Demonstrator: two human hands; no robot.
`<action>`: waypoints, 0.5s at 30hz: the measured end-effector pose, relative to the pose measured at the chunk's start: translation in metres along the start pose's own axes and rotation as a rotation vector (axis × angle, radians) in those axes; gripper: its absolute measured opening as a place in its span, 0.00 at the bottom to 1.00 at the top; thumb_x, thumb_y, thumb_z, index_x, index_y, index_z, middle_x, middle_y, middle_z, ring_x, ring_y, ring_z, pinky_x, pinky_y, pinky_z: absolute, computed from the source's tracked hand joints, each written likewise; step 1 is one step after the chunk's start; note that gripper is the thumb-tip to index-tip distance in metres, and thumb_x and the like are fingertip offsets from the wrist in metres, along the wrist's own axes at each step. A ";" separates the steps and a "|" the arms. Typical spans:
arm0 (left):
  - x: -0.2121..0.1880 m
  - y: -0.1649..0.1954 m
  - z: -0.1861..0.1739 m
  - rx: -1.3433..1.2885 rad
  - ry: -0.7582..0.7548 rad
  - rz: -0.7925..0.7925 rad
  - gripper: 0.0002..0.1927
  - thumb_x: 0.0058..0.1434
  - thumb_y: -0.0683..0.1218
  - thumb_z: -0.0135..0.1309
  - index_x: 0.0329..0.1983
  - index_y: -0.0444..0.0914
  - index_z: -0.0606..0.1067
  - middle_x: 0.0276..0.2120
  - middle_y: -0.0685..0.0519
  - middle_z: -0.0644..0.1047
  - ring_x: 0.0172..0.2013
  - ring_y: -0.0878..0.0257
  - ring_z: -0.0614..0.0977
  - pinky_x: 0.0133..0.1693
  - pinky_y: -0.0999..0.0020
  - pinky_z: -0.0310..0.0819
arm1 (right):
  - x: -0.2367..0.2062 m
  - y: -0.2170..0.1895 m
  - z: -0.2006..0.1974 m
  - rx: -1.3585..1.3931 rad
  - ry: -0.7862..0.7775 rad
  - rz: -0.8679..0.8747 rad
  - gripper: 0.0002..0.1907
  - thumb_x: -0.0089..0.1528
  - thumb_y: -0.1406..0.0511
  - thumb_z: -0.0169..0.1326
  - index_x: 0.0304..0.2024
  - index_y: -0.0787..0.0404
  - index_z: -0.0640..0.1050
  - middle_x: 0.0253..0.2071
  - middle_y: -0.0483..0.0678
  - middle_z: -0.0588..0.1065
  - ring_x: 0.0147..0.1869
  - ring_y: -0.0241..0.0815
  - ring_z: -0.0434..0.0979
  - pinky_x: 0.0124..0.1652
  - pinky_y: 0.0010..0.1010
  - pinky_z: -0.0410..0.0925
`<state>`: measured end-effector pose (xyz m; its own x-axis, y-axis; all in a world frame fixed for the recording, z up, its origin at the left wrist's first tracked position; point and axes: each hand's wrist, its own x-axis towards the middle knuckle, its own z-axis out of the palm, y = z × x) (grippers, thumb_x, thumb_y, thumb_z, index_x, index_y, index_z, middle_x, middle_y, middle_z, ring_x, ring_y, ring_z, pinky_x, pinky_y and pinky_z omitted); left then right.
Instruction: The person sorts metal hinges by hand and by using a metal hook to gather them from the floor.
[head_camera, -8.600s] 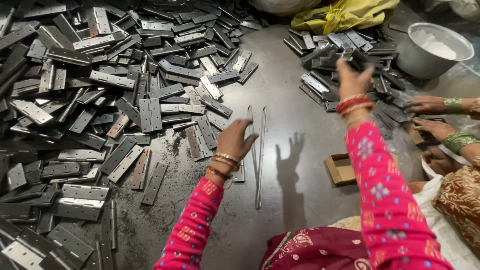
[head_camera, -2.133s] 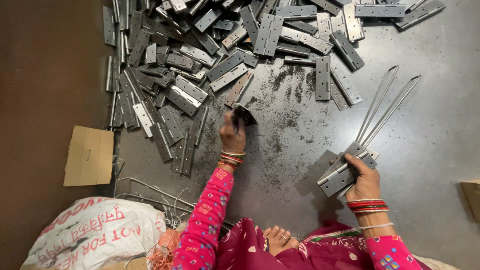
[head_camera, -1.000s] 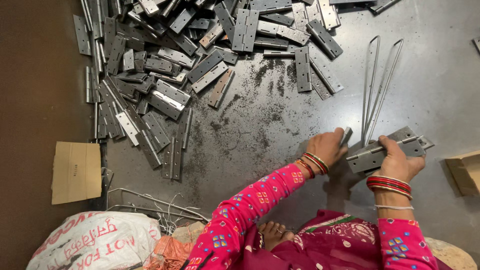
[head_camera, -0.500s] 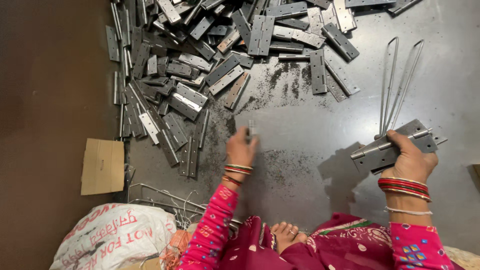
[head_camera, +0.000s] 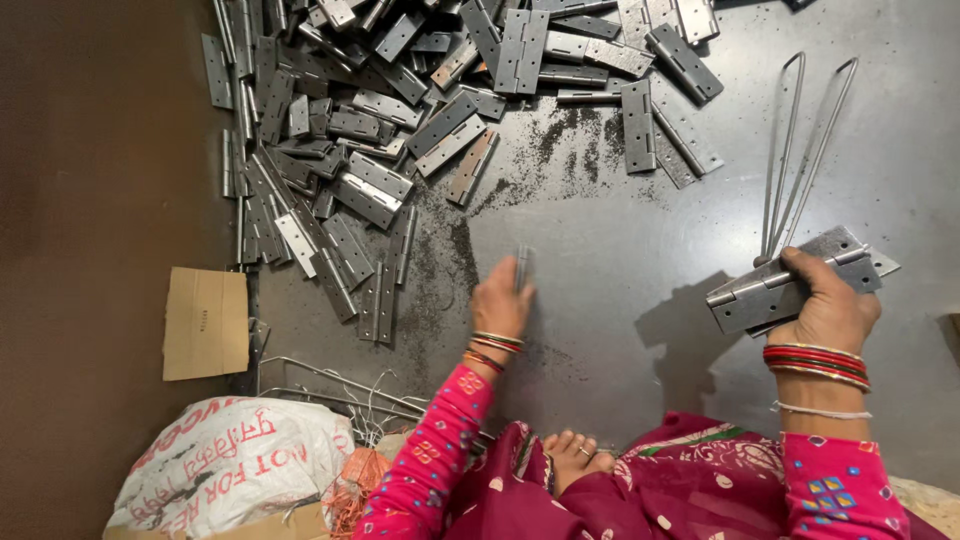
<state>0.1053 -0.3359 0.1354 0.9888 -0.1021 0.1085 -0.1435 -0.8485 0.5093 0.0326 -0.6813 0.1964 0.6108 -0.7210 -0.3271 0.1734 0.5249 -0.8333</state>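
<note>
We see two packages, both at the left edge of the metal sheet. A flat piece of brown cardboard (head_camera: 205, 322) lies on the dark floor, just beside the sheet's edge; it is roughly rectangular, plain tan, with a small dark mark near its middle. Below it, in the lower left corner, sits a white woven sack (head_camera: 225, 462), bulging and crumpled, printed with red lettering. An orange bundle (head_camera: 352, 490) lies against the sack's right side. We see no signs or screens.
</note>
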 end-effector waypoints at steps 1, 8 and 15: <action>0.007 -0.015 -0.016 0.064 0.030 -0.093 0.12 0.60 0.45 0.64 0.41 0.37 0.74 0.35 0.43 0.80 0.35 0.44 0.82 0.36 0.52 0.77 | -0.002 0.000 0.003 -0.002 -0.004 0.025 0.17 0.60 0.80 0.64 0.48 0.73 0.72 0.42 0.57 0.79 0.41 0.54 0.86 0.43 0.47 0.82; -0.089 0.038 -0.027 -0.318 -0.165 0.390 0.18 0.54 0.43 0.62 0.48 0.38 0.74 0.39 0.45 0.78 0.40 0.45 0.81 0.41 0.56 0.77 | -0.028 0.008 0.024 -0.027 -0.103 0.068 0.17 0.60 0.80 0.61 0.49 0.72 0.71 0.40 0.56 0.77 0.39 0.56 0.84 0.42 0.46 0.82; -0.100 0.017 -0.019 -0.178 -0.185 0.211 0.18 0.58 0.46 0.62 0.51 0.41 0.75 0.38 0.46 0.78 0.37 0.46 0.81 0.36 0.56 0.76 | -0.031 0.002 0.025 -0.021 -0.134 0.376 0.12 0.61 0.73 0.59 0.45 0.70 0.73 0.38 0.55 0.78 0.42 0.54 0.84 0.43 0.61 0.80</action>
<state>0.0029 -0.3305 0.1492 0.9247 -0.3724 0.0793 -0.3348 -0.6963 0.6348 0.0334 -0.6463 0.2156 0.7245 -0.4140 -0.5511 -0.0963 0.7309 -0.6757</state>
